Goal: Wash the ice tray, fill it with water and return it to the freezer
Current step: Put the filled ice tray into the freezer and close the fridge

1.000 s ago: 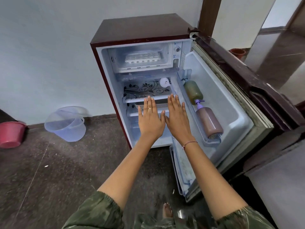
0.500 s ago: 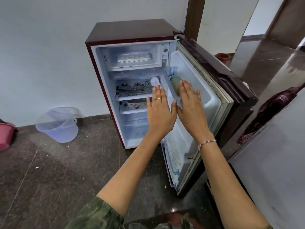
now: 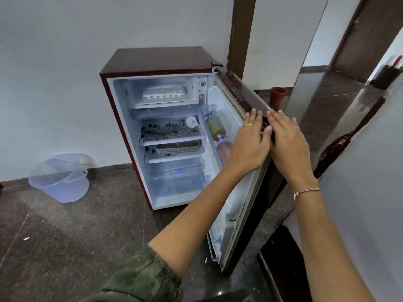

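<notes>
A small maroon fridge stands open against the wall. The white ice tray lies in the freezer compartment at the top. The fridge door swings out to the right. My left hand and my right hand hover side by side with fingers straight, at the door's top edge. Both hands hold nothing. Whether the fingers touch the door cannot be told.
A clear plastic bucket sits on the floor left of the fridge. Two bottles stand in the door shelf. A perforated basket sits on a lower shelf. A terracotta pot stands behind the door. A grey counter is at right.
Both hands moved right and up, from in front of the fridge interior to the door's top edge. The view drew back from the fridge.
</notes>
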A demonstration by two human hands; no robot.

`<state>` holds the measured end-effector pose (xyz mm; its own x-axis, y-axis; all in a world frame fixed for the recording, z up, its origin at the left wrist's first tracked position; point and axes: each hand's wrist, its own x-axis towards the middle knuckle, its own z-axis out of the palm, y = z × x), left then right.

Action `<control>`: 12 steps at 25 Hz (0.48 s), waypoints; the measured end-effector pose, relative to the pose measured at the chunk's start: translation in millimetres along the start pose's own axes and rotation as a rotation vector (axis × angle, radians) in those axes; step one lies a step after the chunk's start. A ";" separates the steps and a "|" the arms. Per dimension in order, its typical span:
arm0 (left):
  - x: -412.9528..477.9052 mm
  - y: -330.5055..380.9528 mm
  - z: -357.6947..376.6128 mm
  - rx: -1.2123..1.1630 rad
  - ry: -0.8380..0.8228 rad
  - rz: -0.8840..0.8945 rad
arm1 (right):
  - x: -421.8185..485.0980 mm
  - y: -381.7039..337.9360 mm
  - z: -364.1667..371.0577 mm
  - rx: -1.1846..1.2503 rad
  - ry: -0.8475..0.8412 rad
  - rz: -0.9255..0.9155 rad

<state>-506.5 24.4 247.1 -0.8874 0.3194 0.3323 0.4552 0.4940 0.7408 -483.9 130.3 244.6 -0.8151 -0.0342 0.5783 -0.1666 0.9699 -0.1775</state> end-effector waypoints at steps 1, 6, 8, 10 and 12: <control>0.7 0.4 4.9 -0.010 -0.023 0.005 | -1.7 2.7 0.9 -0.013 -0.005 0.013; -1.9 -4.5 14.1 -0.092 -0.102 -0.019 | -5.3 0.8 4.7 -0.020 0.020 0.049; -4.4 -4.2 11.4 -0.077 -0.101 -0.024 | -4.9 -1.7 3.9 0.012 0.022 0.065; -6.0 -5.2 4.8 -0.008 -0.105 -0.032 | -6.1 -7.6 2.9 0.046 0.028 0.067; -6.4 -9.9 -7.1 0.062 -0.134 -0.035 | -8.9 -17.6 3.2 0.084 0.037 0.032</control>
<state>-505.8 11.8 241.8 -0.8870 0.4043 0.2231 0.4316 0.5542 0.7117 -475.4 112.7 240.0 -0.8000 0.0066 0.6000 -0.1883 0.9467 -0.2615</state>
